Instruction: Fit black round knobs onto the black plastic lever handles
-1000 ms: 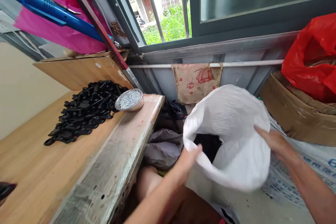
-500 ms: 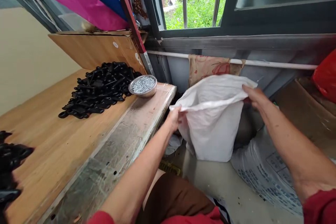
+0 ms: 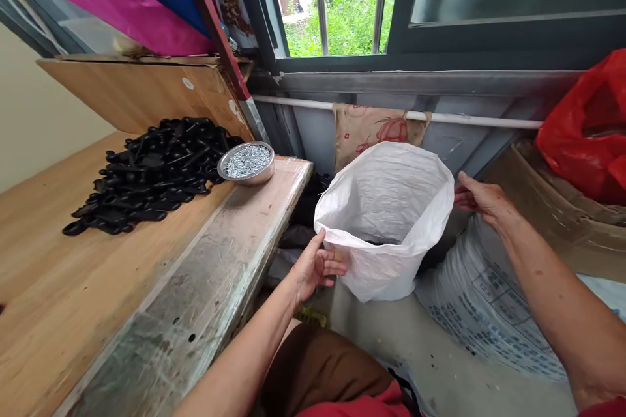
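Note:
A white woven sack [image 3: 386,270] stands upright on the floor beside the workbench, its mouth spread wide into a rounded opening. Its lower inside is in shadow, with something dark at the bottom that I cannot make out. My left hand [image 3: 315,266] is at the near left of the rim, thumb up by the edge and fingers loosely apart against the outside. Just off the right side of the rim is my right hand [image 3: 484,199], its fingers stretched out with nothing in them.
On the bench [image 3: 195,293] lie a heap of black plastic parts [image 3: 156,169] and a metal bowl [image 3: 248,164] of small silvery pieces. A printed grey-white sack [image 3: 489,293], a cardboard box [image 3: 552,208] and a red plastic bag [image 3: 587,130] crowd the right. A white pipe [image 3: 469,120] runs along the wall.
The sack's mouth has gone from stretched and partly folded over to wide open. Both hands have loosened from the rim, and the right one has moved off to the side. The view has shifted right.

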`<state>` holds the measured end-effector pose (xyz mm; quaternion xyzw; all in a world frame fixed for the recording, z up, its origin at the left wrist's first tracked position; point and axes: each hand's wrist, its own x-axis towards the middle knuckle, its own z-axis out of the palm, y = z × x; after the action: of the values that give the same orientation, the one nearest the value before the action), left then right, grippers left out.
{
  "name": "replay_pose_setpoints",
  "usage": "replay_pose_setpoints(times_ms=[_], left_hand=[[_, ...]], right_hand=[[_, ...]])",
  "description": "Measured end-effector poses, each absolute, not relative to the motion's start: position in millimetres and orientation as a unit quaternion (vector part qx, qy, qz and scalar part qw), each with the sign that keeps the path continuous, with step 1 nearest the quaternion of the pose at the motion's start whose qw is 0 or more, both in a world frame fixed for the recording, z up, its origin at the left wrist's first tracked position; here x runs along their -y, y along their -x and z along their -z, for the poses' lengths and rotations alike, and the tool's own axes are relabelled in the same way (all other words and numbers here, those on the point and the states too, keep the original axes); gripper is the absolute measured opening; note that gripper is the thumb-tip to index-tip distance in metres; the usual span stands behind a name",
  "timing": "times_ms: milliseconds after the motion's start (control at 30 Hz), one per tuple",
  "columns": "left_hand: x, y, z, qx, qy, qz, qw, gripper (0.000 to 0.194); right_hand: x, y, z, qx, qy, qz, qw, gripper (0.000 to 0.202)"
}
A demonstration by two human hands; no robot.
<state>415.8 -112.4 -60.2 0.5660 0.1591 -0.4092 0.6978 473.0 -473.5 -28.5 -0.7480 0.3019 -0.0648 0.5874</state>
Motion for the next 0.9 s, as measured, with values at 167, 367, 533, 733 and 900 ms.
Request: replay_pose_setpoints(times_ms=[167,367,533,733,900], left_hand=[[104,-388,62,-0.176,-0.552,0.415,0.702,0.065],[99,-360,57,-0.176,-0.541,0.397,0.720,0.043],[88,-335,52,-0.180,-0.535,0.382,0.732,0.039],[78,-305,19,-0.177,-0.551,0.321,0.750,0.033],[50,-261,-47,-0.101,-0.593,0.298,0.741,0.027]], right_hand=[[478,-450,30,-0.330,0.722,0.103,0.600,0.022],[473,-428,39,-0.336,0.704,0.164,0.604,0.007],[457,-408,32,-0.326,0.700,0.243,0.587,0.010],[384,-360,18,-0.168,0.820,0.343,0.427,0.029],[274,-334,44,0.211,0.823,0.054,0.525,0.017]])
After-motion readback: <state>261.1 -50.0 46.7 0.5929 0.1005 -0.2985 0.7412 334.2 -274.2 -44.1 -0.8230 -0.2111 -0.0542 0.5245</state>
